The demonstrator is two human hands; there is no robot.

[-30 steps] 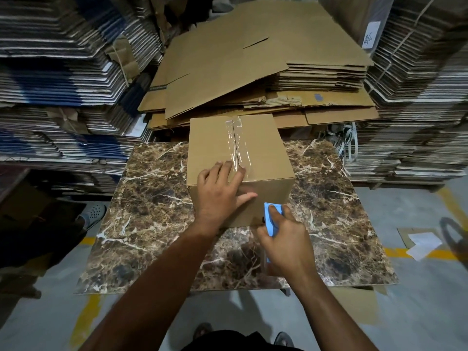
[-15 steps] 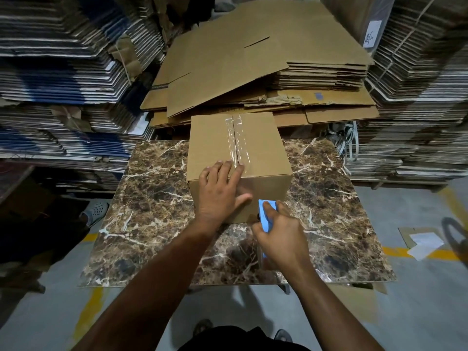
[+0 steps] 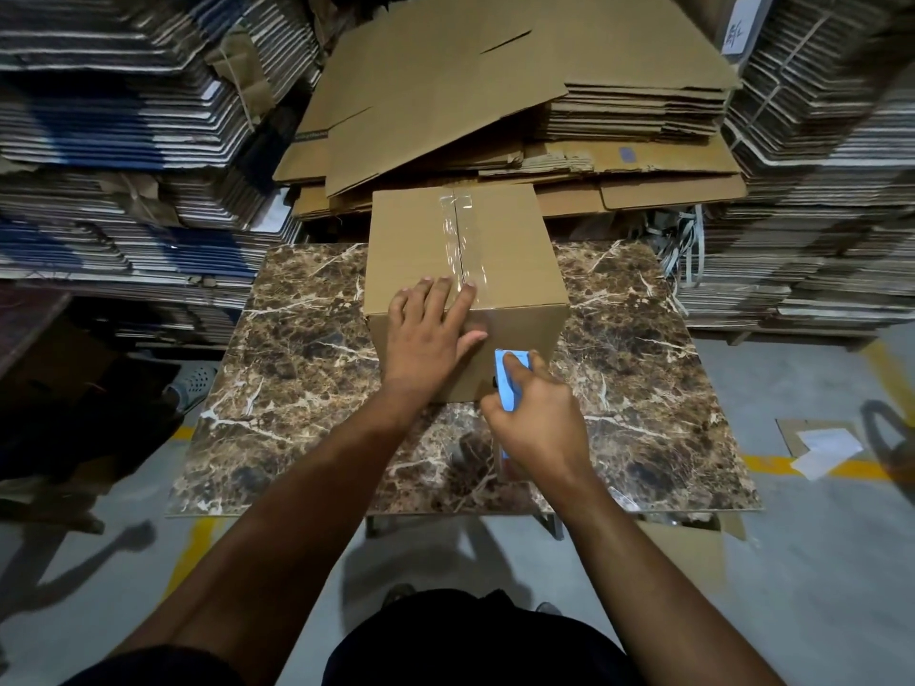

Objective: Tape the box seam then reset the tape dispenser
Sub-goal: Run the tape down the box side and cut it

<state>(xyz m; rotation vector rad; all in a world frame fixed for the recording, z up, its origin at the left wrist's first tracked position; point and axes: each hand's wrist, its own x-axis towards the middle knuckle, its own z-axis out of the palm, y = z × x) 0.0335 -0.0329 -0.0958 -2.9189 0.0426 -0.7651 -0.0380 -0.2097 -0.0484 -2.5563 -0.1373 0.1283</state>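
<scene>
Cardboard, light and stiff, the brown taped box (image 3: 465, 269) sits mid-desk (image 3: 277, 388), so we press our left hand (image 3: 428, 339) flat on its near edge while our right hand (image 3: 537, 418) grips the blue tape dispenser (image 3: 507, 383) against its front.

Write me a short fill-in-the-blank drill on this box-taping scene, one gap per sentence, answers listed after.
1. The cardboard box stands on a table with a ______-patterned top.
2. The left hand lies flat over the box's near top ______.
3. The right hand holds a tape dispenser whose colour is ______.
4. Clear tape runs along the ______ on top of the box.

Missing words: marble; edge; blue; seam
</scene>
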